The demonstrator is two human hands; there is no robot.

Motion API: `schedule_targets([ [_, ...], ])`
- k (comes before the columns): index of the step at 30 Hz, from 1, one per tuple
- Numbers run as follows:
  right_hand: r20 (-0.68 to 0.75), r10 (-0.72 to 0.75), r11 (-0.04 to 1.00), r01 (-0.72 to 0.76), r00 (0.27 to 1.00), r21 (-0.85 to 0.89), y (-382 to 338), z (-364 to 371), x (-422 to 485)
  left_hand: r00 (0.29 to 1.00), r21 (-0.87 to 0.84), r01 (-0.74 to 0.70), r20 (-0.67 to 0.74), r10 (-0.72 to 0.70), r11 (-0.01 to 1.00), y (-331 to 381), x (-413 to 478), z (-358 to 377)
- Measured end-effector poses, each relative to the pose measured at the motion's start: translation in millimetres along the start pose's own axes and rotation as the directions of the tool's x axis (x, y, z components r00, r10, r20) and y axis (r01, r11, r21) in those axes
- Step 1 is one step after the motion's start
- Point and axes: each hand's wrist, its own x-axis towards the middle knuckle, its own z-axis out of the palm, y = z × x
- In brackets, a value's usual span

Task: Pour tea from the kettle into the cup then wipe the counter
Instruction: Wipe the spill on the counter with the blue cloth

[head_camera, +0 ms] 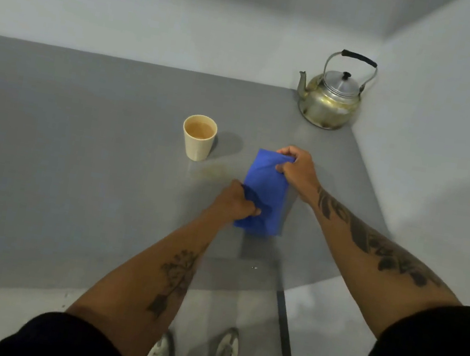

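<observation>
A flat grey counter (77, 153) fills the middle of the frame, meeting pale walls at the top and right. In its upper right corner stands a tarnished metal kettle (329, 100) with a black-gripped hoop handle. Near the centre stands a cream paper cup (198, 138) of brown tea, with a faint tea-coloured stain (213, 170) just below it. A folded blue cloth (265, 192) is right of the stain.

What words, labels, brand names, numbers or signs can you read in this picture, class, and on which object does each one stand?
None can be read.
Cup: plain, no print.
Kettle: bare stained metal, no label showing.
Blue cloth: plain.
Forearm tattoos: pictures, not letters.
</observation>
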Motion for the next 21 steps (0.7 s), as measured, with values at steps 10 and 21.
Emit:
schedule_targets([
  [10, 0.096, -0.136, 0.828, 0.166, 0.986, -0.535, 44.6, 24.9, 1.8, 0.891, 0.233, -0.173, -0.377, 0.253, 0.957, -39.6, -18.3, 1.6],
  [21, 0.119, -0.062, 0.671, 0.13, 0.991, -0.73, 55.9, 86.5, -19.9, 0.806, 0.372, -0.157, -0.487, 0.336, 0.915, -190.2, -29.6, -89.1],
])
